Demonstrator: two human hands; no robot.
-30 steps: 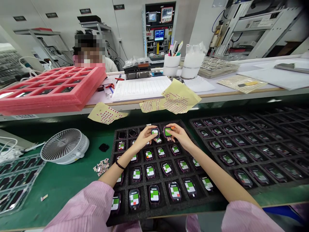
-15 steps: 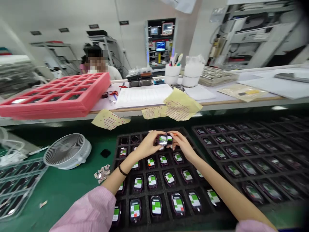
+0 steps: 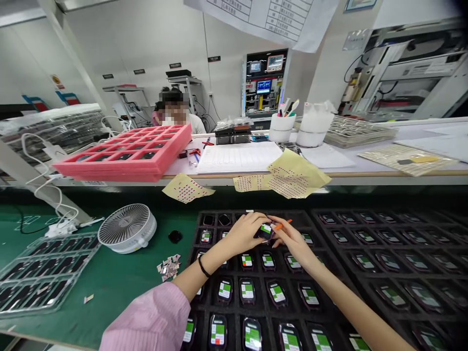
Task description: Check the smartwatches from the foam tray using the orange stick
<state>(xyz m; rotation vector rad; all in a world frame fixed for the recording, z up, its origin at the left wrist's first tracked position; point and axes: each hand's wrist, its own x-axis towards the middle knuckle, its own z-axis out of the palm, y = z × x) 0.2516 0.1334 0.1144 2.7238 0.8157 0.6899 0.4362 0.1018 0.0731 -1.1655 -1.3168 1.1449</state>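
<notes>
The left hand (image 3: 248, 233) and the right hand (image 3: 292, 241) were both grasping a small green-screened device (image 3: 266, 231), held over the 12 o'clock end of a black foam tray (image 3: 236, 275). An orange stick (image 3: 283, 224) poked out at the right hand's 1 o'clock.

Electronics assembly w/shop: green ESD mat (image 3: 109, 287), foam trays (image 3: 365, 251) of devices (image 3: 224, 291), test rack (image 3: 263, 87).

The small screen device (image 3: 265, 232) has a glossy face. The black foam tray (image 3: 236, 290) looks matt and rough, the pink foam tray (image 3: 171, 146) also matt. The clear plastic tray (image 3: 73, 263) is shiny, and the green bench mat (image 3: 109, 292) smooth and matt.
</notes>
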